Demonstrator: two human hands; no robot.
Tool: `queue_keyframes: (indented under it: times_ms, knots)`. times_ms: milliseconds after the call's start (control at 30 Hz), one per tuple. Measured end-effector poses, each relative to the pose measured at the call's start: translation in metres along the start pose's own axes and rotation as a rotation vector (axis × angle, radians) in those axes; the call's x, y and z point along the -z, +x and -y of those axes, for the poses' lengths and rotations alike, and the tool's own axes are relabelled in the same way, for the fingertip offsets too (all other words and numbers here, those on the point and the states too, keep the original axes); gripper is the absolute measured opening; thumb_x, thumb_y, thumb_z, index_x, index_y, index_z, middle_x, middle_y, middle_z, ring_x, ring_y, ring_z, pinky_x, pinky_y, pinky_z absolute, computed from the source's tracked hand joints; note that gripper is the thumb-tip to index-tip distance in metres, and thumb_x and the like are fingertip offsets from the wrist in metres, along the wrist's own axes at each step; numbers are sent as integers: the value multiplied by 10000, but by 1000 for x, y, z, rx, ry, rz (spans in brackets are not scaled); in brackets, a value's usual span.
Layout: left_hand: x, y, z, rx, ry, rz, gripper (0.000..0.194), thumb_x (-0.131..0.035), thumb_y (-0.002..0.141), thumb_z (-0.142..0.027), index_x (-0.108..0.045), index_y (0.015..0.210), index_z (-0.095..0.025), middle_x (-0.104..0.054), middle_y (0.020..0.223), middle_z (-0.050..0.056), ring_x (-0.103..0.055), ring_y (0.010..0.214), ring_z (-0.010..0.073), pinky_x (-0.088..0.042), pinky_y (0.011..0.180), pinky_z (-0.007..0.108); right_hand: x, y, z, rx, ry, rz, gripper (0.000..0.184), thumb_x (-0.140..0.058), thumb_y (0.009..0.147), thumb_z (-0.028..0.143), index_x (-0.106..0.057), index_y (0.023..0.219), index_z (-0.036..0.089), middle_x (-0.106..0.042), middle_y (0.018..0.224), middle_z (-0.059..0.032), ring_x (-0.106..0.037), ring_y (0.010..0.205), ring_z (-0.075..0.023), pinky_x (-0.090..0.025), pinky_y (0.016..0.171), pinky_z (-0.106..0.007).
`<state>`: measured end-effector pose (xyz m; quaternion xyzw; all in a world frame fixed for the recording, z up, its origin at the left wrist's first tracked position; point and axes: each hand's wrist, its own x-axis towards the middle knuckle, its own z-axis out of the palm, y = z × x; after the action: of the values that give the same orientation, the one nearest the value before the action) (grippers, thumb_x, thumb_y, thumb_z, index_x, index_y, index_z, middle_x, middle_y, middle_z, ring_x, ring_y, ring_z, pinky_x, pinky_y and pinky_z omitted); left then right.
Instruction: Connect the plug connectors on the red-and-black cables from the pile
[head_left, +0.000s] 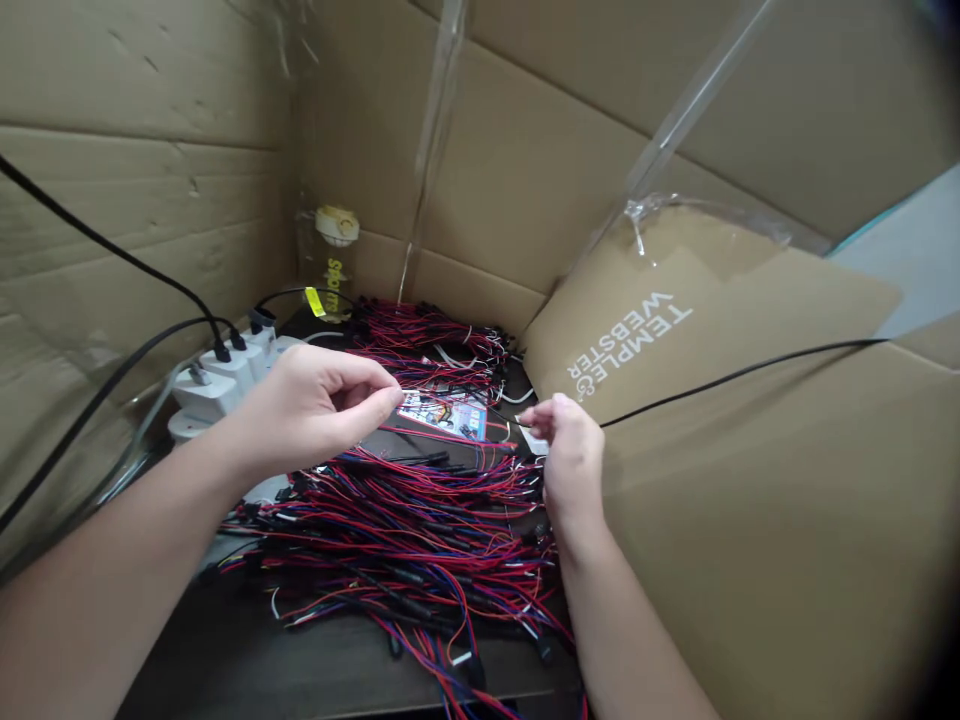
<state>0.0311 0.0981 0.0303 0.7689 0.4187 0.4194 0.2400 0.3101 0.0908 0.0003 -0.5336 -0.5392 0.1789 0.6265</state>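
Note:
My left hand [330,405] is raised over the wire bundles, thumb and forefinger pressed together in a pinch. Whatever sits at its fingertips is too small to make out. To the right, my right hand [570,455] is closed with its fingertips toward the left hand. A thin black cable [697,385] runs from the right edge of the cardboard into this hand, and a dark end shows at its fingertips. Under both hands lie bundles of red, blue and black wires [420,520]. A printed card [450,415] lies between the bundles.
Cardboard walls [480,150] enclose the dark table [247,640]. A power strip with white plugs [217,385] and black cords stands at left. Behind it is a clear bottle with a pale lid [337,225]. More wire bundles [420,330] lie at the back.

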Motion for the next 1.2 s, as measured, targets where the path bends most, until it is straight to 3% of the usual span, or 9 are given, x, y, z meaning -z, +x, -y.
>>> queue_keyframes:
  times_ms: [100,233,400,600,800,1033,1200]
  knots:
    - [2,-1,-1,-16,4,-8,246,-652,867,-362,-787,780,-175,-540,526,-20,-417,470,84,-279,433,215,-5,-3,2,28,-15,240,388,-667,902,526,-788,923,158,-793,932,-93,-709,858,-207,-554,807,-344]
    - [4,0,-4,-5,36,-87,224,-675,839,-368,-783,763,-187,-503,499,-27,-388,456,91,-265,425,227,-14,-12,1,-37,73,421,377,-665,934,521,-825,854,189,-819,944,-89,-748,947,-234,-557,936,-400]
    - [7,2,-3,16,82,-99,200,-684,828,-357,-793,763,-202,-437,463,-39,-334,441,86,-219,414,232,-18,-18,0,-35,138,445,235,-764,888,428,-831,886,202,-820,945,-67,-744,899,-200,-575,882,-359]
    - [17,1,11,80,85,244,279,-700,825,-455,-832,775,-215,-623,549,10,-502,498,124,-311,448,228,-17,-23,2,136,102,492,190,-722,934,343,-838,948,194,-829,973,-69,-769,897,-194,-601,878,-362]
    - [13,4,14,48,-83,434,208,-713,822,-380,-821,794,-204,-701,628,19,-593,554,144,-424,501,208,-20,-29,6,178,96,530,182,-711,950,328,-848,981,212,-829,971,-57,-775,883,-188,-617,852,-361]
    - [-10,0,-4,-79,-8,311,195,-669,867,-328,-810,825,-199,-729,695,15,-637,635,150,-463,578,229,-24,-35,8,216,125,582,171,-712,958,282,-842,1051,221,-828,1036,-63,-781,922,-193,-629,890,-371]
    - [-24,-4,-10,-84,10,330,209,-642,888,-311,-781,794,-187,-681,640,-4,-573,587,121,-428,557,239,-25,-42,11,302,112,586,205,-700,962,238,-830,1120,224,-821,1046,-78,-774,925,-196,-626,882,-373]
